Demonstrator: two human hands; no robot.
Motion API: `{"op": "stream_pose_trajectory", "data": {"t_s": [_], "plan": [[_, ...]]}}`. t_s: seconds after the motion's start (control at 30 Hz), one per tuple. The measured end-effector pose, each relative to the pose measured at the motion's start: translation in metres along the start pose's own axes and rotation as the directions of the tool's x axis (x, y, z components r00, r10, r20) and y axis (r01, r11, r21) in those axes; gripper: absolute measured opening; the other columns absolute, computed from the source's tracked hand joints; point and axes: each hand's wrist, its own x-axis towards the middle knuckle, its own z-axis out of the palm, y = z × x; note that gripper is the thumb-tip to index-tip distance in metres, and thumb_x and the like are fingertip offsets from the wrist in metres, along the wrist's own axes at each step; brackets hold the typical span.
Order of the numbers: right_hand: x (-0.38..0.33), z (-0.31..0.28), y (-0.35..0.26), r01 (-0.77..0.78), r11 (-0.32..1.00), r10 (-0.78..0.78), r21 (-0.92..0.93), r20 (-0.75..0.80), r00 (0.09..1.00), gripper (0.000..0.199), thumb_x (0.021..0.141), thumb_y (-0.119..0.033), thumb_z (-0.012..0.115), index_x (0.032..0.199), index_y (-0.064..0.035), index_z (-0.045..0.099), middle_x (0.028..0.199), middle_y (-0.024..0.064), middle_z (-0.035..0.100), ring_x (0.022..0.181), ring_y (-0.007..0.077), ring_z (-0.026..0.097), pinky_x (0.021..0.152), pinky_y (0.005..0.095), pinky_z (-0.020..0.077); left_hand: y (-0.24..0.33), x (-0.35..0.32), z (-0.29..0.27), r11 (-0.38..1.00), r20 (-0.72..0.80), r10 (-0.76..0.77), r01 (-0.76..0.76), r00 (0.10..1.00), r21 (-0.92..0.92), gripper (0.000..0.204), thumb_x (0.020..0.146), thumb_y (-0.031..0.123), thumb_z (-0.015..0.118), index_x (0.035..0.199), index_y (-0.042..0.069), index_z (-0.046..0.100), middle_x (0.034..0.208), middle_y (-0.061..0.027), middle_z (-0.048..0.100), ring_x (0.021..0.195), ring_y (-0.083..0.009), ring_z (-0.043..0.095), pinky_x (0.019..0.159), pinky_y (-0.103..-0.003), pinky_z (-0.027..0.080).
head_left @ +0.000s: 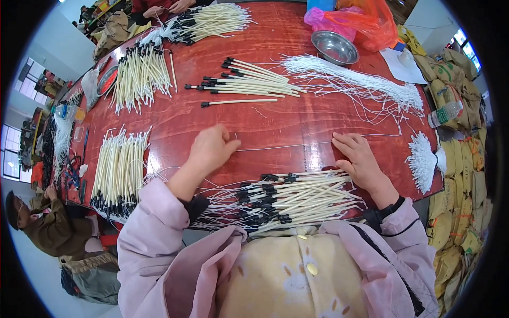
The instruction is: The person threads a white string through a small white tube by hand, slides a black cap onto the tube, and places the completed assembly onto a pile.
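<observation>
A thin white cord (281, 147) is stretched across the red table. My left hand (212, 147) is closed, with the cord's left end at its finger and thumb. My right hand (356, 155) lies flat, fingers extended over the cord, which runs on past it to the right. Just in front of my body is a pile of cream-coloured tubes with black end pieces (305, 199), their white strings trailing left. Beyond my hands, a looser group of similar tubes (249, 82) lies next to a long bundle of white cords (355, 79).
More tube bundles lie on the left (121, 165) and far left (142, 79). A metal bowl (335, 47) and an orange plastic bag (371, 24) are at the back. A tied white bundle (422, 161) and a plastic bottle (445, 114) edge the right side. Other people sit around the table.
</observation>
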Motion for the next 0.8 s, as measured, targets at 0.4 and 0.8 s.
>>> {"op": "stream_pose_trajectory", "data": {"t_s": [0.4, 0.8], "plan": [[0.004, 0.002, 0.001, 0.026, 0.999, -0.026, 0.045, 0.014, 1.0, 0.057, 0.094, -0.039, 0.061, 0.132, 0.0031, 0.061, 0.142, 0.0158, 0.058, 0.123, 0.0365, 0.051, 0.109, 0.0455, 0.0386, 0.015, 0.113, 0.045, 0.801, -0.071, 0.532, -0.475, 0.844, 0.364, 0.012, 0.09, 0.013, 0.064, 0.098, 0.004, 0.062, 0.102, -0.0141, 0.063, 0.095, -0.037, 0.064, 0.083, -0.046, 0.053], [0.005, 0.004, 0.004, 0.016, 0.997, -0.014, 0.078, -0.03, 0.999, 0.055, 0.093, -0.037, 0.062, 0.128, 0.0052, 0.062, 0.137, 0.0183, 0.06, 0.12, 0.0368, 0.052, 0.106, 0.0448, 0.0406, 0.004, 0.028, -0.019, 0.925, -0.088, 0.379, -0.378, 0.921, 0.032, 0.009, 0.094, 0.011, 0.057, 0.098, 0.003, 0.058, 0.09, -0.02, 0.063, 0.092, -0.0406, 0.063, 0.08, -0.05, 0.049]]}}
